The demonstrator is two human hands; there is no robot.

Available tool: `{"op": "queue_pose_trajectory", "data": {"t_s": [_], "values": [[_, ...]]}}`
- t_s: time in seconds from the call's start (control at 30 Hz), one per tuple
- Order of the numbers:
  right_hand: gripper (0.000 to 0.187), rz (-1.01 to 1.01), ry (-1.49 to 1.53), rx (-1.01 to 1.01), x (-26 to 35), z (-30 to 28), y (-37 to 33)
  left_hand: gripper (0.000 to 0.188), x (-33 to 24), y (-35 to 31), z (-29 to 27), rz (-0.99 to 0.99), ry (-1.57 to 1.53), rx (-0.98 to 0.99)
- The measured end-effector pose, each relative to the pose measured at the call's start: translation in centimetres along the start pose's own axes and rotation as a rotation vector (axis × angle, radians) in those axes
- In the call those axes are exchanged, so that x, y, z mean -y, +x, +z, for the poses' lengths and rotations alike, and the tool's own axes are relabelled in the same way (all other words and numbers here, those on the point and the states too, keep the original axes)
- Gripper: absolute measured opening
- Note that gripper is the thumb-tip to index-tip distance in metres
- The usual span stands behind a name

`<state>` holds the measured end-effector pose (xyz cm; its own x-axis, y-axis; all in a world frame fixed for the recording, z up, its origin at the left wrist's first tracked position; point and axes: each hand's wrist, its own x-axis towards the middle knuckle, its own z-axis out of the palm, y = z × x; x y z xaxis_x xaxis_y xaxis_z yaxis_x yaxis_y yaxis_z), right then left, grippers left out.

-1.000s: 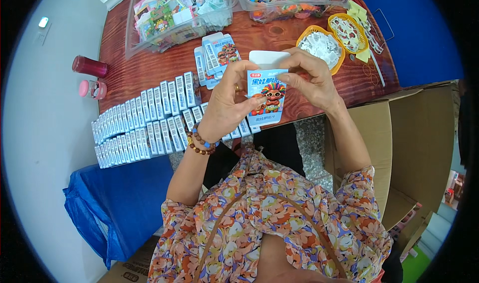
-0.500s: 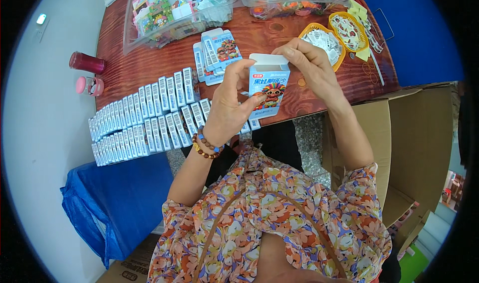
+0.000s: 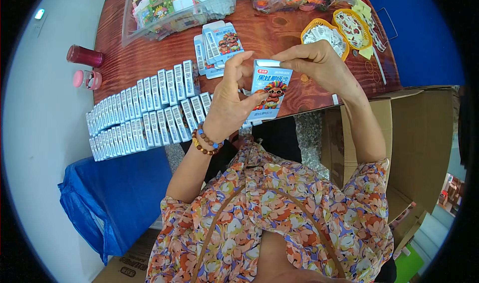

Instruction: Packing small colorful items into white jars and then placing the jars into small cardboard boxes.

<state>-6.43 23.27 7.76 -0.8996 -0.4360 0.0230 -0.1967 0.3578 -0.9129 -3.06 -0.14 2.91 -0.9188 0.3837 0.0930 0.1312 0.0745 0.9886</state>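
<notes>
Hands meet above the near edge of the table [image 3: 149,58]: the left hand [image 3: 230,108] grips a small blue-and-white box [image 3: 269,94] by its side, thumb and fingers pinching it upright, while the right hand [image 3: 319,66] pinches the box's top flap. Two long rows of matching boxes [image 3: 144,113] stand packed together at the left near edge, too many to count surely. A small stack of flat boxes [image 3: 219,43] lies just beyond the hands. Two clear bins [image 3: 174,8] line the far edge, two orange baskets [image 3: 339,31] sit at the right. One cardboard carton [image 3: 414,138] stands beside the table's right end.
</notes>
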Motion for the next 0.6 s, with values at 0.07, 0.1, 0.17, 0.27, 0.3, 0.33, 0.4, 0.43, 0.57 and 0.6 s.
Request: {"op": "queue_pose_trajectory", "data": {"t_s": [0.07, 0.1, 0.17, 0.27, 0.3, 0.33, 0.4, 0.43, 0.57, 0.6], "values": [[0.023, -0.016, -0.058, 0.0, -0.4, 0.2, -0.1, 0.077, 0.0, 0.1, 0.1, 0.034, 0.063, -0.015], [0.023, -0.033, -0.119, -0.002, -0.5, 0.2, -0.2, 0.077, 0.0, 0.1, 0.1, 0.032, 0.063, -0.014], [0.025, -0.066, -0.126, 0.018, 0.2, 0.2, -0.3, 0.077, -0.3, 0.0, 0.1, -0.036, 0.051, -0.026], [0.029, -0.183, -0.126, 0.001, -0.2, 1.2, -0.8, 0.073, -0.1, 0.1, 0.2, 0.018, 0.028, -0.074], [0.032, -0.265, -0.12, -0.037, -0.8, 1.6, -0.9, 0.073, 0.2, 0.2, 0.4, 0.019, 0.027, -0.075], [0.032, -0.265, -0.122, -0.036, -1.2, 1.9, -1.1, 0.07, 0.7, 0.2, 0.6, 0.033, 0.047, -0.079], [0.037, -0.298, -0.279, -0.083, -1.9, 2.4, -1.4, 0.066, 1.1, 0.1, 0.8, 0.045, 0.064, -0.077], [0.037, -0.294, -0.279, -0.084, -2.4, 2.3, -1.4, 0.063, 1.2, 0.1, 0.8, 0.025, 0.026, -0.051], [0.039, -0.128, 0.12, -0.012, -2.5, 1.4, -1.0, 0.056, 1.4, 0.4, 1.0, 0.011, -0.169, -0.037], [0.039, -0.081, 0.171, -0.002, -2.2, 1.4, -0.7, 0.056, 1.3, 0.6, 0.9, 0.013, -0.167, -0.037]]}}
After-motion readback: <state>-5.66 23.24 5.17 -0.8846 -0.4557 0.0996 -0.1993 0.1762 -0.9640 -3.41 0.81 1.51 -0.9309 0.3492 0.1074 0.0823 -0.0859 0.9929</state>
